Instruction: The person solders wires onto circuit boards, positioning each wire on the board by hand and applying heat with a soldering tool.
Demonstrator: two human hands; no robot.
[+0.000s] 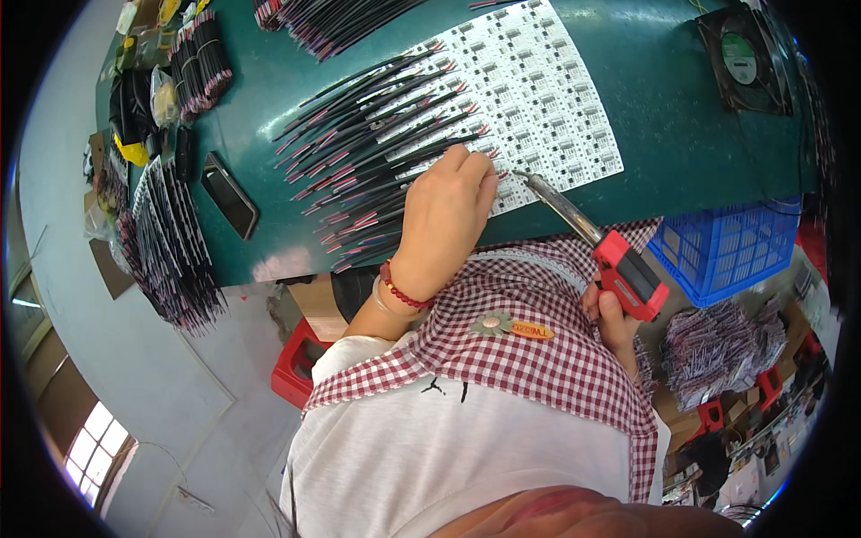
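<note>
A white sheet of small circuit boards [538, 99] lies on the green table. Black cables [359, 152] with red and bare-coloured wire ends are laid in rows along its left part. My left hand [448, 202] is closed in a pinch over the sheet's near edge, on a cable whose end pokes out by the fingertips. My right hand [614, 323] grips a soldering iron [632, 278] with a red and black handle. The iron's metal tip points at the boards, just right of my left fingertips. Whether it touches a wire, I cannot tell.
A phone [229, 195] lies on the table's left, beside hanging cable bundles [166, 238]. More tied cables [202, 63] sit farther back. At the far right stands a black fan [744, 58]. Below the table's right edge is a blue crate [726, 251]; bundled cables [717, 354] are piled nearby.
</note>
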